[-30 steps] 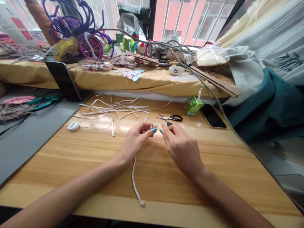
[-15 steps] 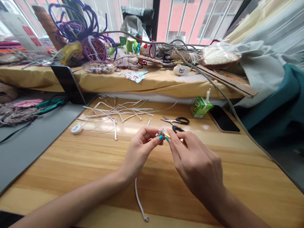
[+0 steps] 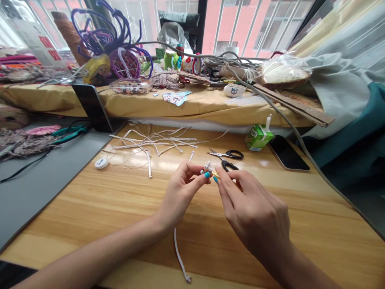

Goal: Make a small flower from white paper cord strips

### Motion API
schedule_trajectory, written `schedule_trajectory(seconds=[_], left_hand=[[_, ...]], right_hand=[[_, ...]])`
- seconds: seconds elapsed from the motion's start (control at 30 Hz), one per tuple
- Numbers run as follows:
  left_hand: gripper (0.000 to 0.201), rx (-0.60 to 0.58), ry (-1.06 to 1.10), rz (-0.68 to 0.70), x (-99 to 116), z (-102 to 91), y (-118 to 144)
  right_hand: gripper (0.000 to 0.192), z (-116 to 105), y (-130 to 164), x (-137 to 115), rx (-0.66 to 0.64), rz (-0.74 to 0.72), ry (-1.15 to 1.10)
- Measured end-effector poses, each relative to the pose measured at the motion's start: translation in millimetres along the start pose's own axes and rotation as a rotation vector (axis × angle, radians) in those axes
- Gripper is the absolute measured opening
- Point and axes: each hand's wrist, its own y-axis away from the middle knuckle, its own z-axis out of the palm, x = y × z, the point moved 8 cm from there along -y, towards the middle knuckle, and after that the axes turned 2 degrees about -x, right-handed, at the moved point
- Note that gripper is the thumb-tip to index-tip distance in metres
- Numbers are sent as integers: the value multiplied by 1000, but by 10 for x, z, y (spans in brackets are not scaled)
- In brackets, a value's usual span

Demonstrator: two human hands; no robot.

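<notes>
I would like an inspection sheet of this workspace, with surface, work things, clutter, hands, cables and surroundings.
Surface: wooden table, glossy; gray surface adjoining at left.
Work things: small white piece, details too small to tell; thin yellow tool; white cords in loose pile; scissors, blades apart.
Clutter: green carton and dark phone at right; covered ledge behind, crowded with mixed items.
Hands: left hand pinches the piece; right hand grips the tool, close by.
Cables: gray cable, from ledge past the phone, along the table's right side.
Surroundings: barred window behind, curtain at right.
</notes>
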Motion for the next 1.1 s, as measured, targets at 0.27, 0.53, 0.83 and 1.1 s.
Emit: schedule_trajectory(seconds=[0.27, 0.53, 0.83, 1.1], left_hand=[[10, -6, -16, 22, 33, 8, 9], [7, -21, -210, 145, 107, -13, 4], [7, -54, -185, 112, 146, -4, -8], [10, -53, -76, 25, 79, 3, -6]], right_hand=[[24, 11, -4, -4, -6, 3, 18], [22, 29, 6, 9, -12, 25, 2], [23, 53, 4, 50, -9, 56, -87], [22, 26, -6, 44, 3, 54, -34]])
